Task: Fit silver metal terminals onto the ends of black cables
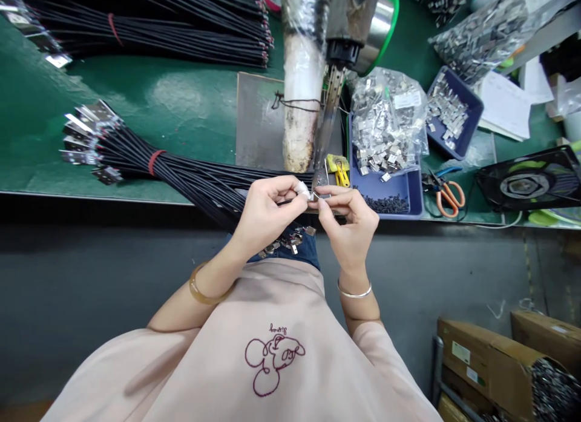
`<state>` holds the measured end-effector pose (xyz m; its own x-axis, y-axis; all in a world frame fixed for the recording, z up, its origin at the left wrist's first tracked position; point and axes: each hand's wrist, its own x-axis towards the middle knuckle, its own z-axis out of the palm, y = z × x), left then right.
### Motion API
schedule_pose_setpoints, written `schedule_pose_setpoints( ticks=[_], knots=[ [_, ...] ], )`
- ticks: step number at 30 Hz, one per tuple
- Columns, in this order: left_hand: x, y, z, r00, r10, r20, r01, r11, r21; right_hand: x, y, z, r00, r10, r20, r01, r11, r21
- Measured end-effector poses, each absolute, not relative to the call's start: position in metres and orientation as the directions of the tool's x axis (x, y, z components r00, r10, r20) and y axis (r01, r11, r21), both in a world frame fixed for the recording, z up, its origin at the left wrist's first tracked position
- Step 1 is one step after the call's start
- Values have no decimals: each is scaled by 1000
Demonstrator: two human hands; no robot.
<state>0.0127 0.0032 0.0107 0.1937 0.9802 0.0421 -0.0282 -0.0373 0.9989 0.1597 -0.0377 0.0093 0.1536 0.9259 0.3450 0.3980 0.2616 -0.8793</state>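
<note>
My left hand (pixel 275 210) is closed in a pinch around the end of a black cable, and a white wrap (pixel 302 190) covers one of its fingertips. Facing it, my right hand (pixel 348 219) has thumb and fingers pinched at the same spot, on a piece too small to name. Just beyond my fingertips is the lower end of a soldering iron (pixel 321 175). A bundle of black cables (pixel 195 175) with a red band and metal plugs lies beside my left hand. Several loose metal connectors (pixel 294 243) hang at the table edge below my left wrist.
Right of my hands stands a blue tray (pixel 415 195) with bagged metal connectors (pixel 385 119) and small black pieces. Past it are orange-handled pliers (pixel 449 198), a smaller connector bin (pixel 474 110) and a black fan (pixel 529 183). More cables (pixel 190 31) lie far left. Cardboard boxes (pixel 490 364) stand lower right.
</note>
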Motion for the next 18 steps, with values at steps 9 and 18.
schedule_pose_setpoints(
  ticks=[9,18],
  knots=[
    [13,5,13,208,978,16,-22,-12,1000,161,-40,14,124,923,364,458,273,-846],
    [6,-2,12,317,947,46,164,-103,981,175,-53,14,70,925,373,526,283,-802]
  ],
)
